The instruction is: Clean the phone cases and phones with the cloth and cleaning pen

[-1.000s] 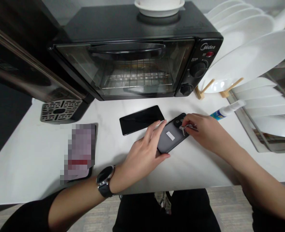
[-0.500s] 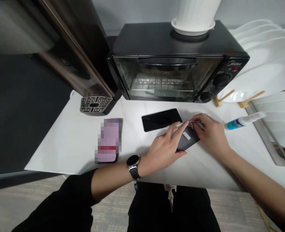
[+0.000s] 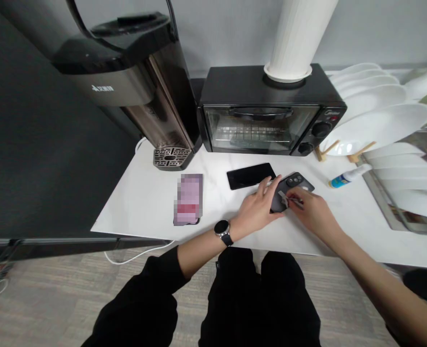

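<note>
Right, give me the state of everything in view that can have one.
Grey phone: back up.
Wipe: pinched, crumpled.
Left hand: spread against the grey phone.
Right hand: pinching the wipe.
Black phone: flat, screen dark.
Leftmost phone: flat, screen blurred out.
Watch: strapped on, face dark.
Oven: door shut; on or off, cannot tell.
White pot: standing on the oven.
Water machine: upright.
Bottle: untouched.
Plates: on edge.

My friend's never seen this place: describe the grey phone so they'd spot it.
Find the black, boxy toaster oven. In front of its right half, the left hand lies across a flat grey phone. Its dark camera block sets it apart from the glossy black-screened phone beside it and the pixelated pinkish phone farther left.
</note>
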{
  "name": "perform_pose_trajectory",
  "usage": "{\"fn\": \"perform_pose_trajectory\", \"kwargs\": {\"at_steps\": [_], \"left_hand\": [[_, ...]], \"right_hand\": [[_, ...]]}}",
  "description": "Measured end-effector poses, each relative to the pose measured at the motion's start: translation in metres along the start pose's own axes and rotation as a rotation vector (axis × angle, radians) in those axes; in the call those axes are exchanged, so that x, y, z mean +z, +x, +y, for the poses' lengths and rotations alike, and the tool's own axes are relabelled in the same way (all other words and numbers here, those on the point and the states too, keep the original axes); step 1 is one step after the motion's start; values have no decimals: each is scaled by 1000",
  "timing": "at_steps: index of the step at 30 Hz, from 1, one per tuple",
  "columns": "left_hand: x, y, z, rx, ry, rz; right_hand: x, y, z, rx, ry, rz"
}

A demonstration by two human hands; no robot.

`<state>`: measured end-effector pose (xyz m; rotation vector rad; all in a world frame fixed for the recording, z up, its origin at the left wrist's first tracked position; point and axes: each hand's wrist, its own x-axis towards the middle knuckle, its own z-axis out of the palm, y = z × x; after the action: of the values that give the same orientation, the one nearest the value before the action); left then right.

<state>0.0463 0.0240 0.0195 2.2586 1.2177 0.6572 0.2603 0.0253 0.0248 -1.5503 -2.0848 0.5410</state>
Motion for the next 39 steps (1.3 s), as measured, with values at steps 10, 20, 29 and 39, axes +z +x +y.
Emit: {"fn": "perform_pose_trajectory", "kwargs": {"at_steps": [10, 20, 29, 39], "left_hand": [[1, 4, -8, 12, -56, 31], [2, 1, -9, 29, -39, 77], [13, 4, -20, 58, -31, 120], [12, 5, -24, 60, -68, 125]], "right_hand": [[-3, 45, 24, 129, -67, 245], [42, 16, -34, -36, 92, 10], [21, 9, 25, 91, 41, 184], [45, 55, 12, 163, 45, 214]]}}
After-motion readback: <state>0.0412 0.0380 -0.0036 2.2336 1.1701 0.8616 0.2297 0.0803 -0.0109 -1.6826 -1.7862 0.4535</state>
